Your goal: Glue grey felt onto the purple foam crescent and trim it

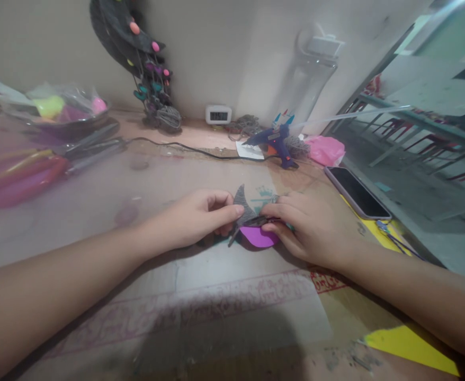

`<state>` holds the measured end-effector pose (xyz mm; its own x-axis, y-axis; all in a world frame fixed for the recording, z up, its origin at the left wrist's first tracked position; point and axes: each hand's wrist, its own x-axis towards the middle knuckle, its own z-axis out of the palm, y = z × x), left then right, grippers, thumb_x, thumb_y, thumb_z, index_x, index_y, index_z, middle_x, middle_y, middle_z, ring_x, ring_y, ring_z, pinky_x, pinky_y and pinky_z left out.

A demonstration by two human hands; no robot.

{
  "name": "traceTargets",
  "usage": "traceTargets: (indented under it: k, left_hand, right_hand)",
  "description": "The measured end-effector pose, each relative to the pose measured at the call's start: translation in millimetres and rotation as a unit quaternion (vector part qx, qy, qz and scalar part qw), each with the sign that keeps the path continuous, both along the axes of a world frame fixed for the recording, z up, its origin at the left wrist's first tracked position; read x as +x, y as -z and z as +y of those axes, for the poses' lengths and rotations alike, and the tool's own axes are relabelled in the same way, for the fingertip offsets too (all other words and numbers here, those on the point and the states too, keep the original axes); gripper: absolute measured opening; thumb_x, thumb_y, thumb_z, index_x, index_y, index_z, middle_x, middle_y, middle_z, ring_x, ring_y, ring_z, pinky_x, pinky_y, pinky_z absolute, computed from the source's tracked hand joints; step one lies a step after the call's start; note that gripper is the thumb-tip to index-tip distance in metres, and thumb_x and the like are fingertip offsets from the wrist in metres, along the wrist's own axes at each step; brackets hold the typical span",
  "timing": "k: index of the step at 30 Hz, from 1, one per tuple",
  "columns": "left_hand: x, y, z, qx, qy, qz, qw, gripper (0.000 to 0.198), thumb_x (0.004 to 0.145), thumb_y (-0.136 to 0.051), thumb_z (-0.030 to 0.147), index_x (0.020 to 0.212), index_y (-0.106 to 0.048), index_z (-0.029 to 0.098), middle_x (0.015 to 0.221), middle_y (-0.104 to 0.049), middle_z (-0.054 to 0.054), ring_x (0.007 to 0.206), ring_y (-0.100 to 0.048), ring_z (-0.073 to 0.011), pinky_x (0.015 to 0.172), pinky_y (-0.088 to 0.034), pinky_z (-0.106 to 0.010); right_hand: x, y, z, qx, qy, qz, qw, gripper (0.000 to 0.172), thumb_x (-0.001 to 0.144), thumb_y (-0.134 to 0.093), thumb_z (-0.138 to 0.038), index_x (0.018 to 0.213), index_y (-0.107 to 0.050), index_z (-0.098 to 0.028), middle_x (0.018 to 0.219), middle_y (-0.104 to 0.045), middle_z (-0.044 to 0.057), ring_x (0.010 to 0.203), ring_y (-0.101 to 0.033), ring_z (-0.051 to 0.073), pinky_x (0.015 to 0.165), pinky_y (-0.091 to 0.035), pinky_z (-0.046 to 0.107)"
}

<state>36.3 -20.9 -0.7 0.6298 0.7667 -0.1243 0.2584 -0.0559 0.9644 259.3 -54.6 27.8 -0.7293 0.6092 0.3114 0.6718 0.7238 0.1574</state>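
Between thumb and fingers, my left hand point(212, 217) pinches a small grey pointed piece point(243, 203) above the middle of the table. My right hand point(300, 225) closes on the right side of the same small dark item, its fingertips partly hidden. A bright purple piece point(259, 237) with a rounded lower edge shows just below, touching the grey piece and close to my right fingertips. Whether the grey and purple pieces are joined cannot be made out.
Behind my hands are a blue glue gun point(274, 142), a white digital clock point(218, 115) and a clear bottle point(310, 79). A phone point(358, 193) lies right. Red-handled scissors point(29, 182) and a bag-filled tray point(57, 120) are left. A dark crescent decoration point(115, 32) hangs behind.
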Motion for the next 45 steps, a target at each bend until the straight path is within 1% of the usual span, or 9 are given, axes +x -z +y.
traceTargets:
  k: [7,15,21,25,33,36,40,45]
  left_hand:
    - [-0.2,0.0,-0.1,-0.02,-0.004,-0.004,1.0,0.034,0.089,-0.053,0.043,0.066,-0.05,0.017,0.058,-0.054,0.004,0.047,-0.046,-0.0063,0.042,-0.034,-0.018]
    - [0.5,-0.2,1.9,-0.034,0.0,-0.019,0.999,0.034,0.089,-0.053,0.041,0.065,-0.05,0.017,0.057,-0.055,0.004,0.048,-0.046,-0.0062,0.043,-0.035,-0.018]
    - [-0.3,-0.9,-0.3,-0.041,0.006,-0.021,0.999,0.033,0.088,-0.054,0.042,0.066,-0.05,0.017,0.058,-0.054,0.004,0.047,-0.046,-0.0062,0.043,-0.034,-0.018]
    - [-0.3,-0.2,-0.4,-0.04,0.005,-0.015,0.999,0.034,0.088,-0.054,0.044,0.067,-0.05,0.018,0.058,-0.054,0.004,0.046,-0.045,-0.0063,0.042,-0.034,-0.019]
    - [-1.8,-0.1,0.0,-0.011,0.004,0.01,1.0,0.035,0.088,-0.053,0.046,0.067,-0.05,0.018,0.059,-0.055,0.003,0.048,-0.045,-0.0071,0.043,-0.033,-0.019]
    - [-1.6,-0.6,0.2,-0.008,0.004,0.011,1.0,0.035,0.088,-0.053,0.046,0.067,-0.051,0.018,0.06,-0.055,0.003,0.048,-0.045,-0.0073,0.043,-0.034,-0.02]
    - [-0.9,-0.8,0.5,-0.005,0.004,0.008,1.0,0.035,0.088,-0.053,0.045,0.067,-0.051,0.017,0.059,-0.056,0.003,0.048,-0.047,-0.0076,0.044,-0.035,-0.02]
    - [-0.3,-0.9,0.0,-0.016,-0.003,0.004,1.0,0.035,0.088,-0.053,0.045,0.066,-0.05,0.018,0.059,-0.056,0.003,0.048,-0.047,-0.0077,0.044,-0.034,-0.02]
  right_hand:
    - [0.4,1.6,0.3,0.0,-0.014,0.007,1.0,0.025,0.095,-0.045,-0.03,0.094,-0.065,-0.015,0.072,-0.065,0.005,0.067,-0.054,0.016,0.06,-0.033,0.029]
    - [-1.5,1.3,-0.8,0.028,-0.014,-0.001,1.0,0.026,0.095,-0.045,-0.028,0.091,-0.066,-0.014,0.068,-0.063,0.004,0.064,-0.053,0.017,0.058,-0.033,0.03]
    - [0.4,2.4,0.3,-0.019,-0.022,0.022,0.999,0.023,0.094,-0.047,-0.03,0.095,-0.065,-0.014,0.074,-0.067,0.005,0.068,-0.057,0.016,0.059,-0.035,0.027]
    - [1.6,2.5,0.2,-0.029,-0.025,0.026,0.999,0.024,0.094,-0.047,-0.03,0.097,-0.065,-0.014,0.075,-0.067,0.007,0.069,-0.058,0.016,0.06,-0.036,0.027]
    - [3.8,6.7,0.0,-0.065,-0.015,0.041,0.997,0.027,0.095,-0.047,-0.031,0.1,-0.066,-0.013,0.083,-0.069,0.008,0.075,-0.059,0.018,0.065,-0.04,0.029]
    - [3.1,6.8,-0.1,-0.047,-0.015,0.041,0.998,0.027,0.095,-0.046,-0.031,0.098,-0.067,-0.013,0.081,-0.068,0.007,0.073,-0.058,0.018,0.063,-0.039,0.028]
    - [0.4,3.1,-1.0,0.002,-0.021,0.012,1.0,0.027,0.095,-0.046,-0.03,0.094,-0.067,-0.014,0.072,-0.065,0.005,0.066,-0.055,0.016,0.058,-0.035,0.028]
    - [-0.3,3.5,-1.6,0.042,-0.025,-0.001,0.999,0.029,0.096,-0.043,-0.03,0.092,-0.067,-0.013,0.068,-0.063,0.005,0.064,-0.053,0.016,0.058,-0.034,0.03]
